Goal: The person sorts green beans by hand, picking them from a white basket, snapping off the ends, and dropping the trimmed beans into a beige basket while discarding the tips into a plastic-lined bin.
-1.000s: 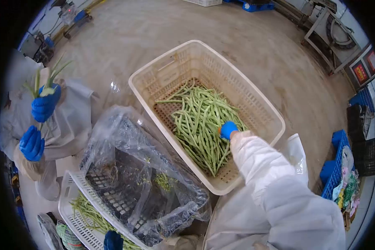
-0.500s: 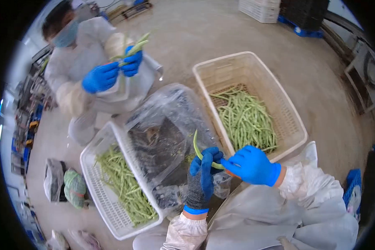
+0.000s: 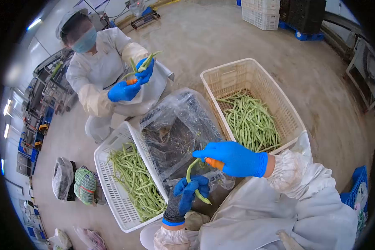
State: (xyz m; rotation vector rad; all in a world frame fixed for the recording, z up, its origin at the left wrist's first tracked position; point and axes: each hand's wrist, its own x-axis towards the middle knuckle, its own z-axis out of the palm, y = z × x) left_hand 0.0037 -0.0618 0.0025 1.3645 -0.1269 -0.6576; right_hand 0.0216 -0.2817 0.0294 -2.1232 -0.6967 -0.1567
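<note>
My left hand (image 3: 188, 193), in a dark blue-and-grey coated glove over a blue one, is closed around a curved green bean (image 3: 189, 171). One bean end points up and the other sticks out below the fingers. My right hand (image 3: 239, 159), in a blue glove, grips a small orange-handled tool (image 3: 214, 163) beside the bean's upper end; its working end cannot be made out. Beneath both hands is a container lined with clear plastic (image 3: 181, 125), with dark contents and green scraps.
Green beans lie in a white basket (image 3: 112, 204) on the left and a cream crate (image 3: 275, 89) on the right. Opposite, a masked co-worker (image 3: 100, 62) holds beans and an orange-handled tool. Bags (image 3: 85, 185) stand on the floor at left; stacked crates (image 3: 260, 14) stand far back.
My left hand has moved down and left with the bean. My right hand has shifted slightly left and up, away from the bean's lower end to its upper end. The view has also shifted.
</note>
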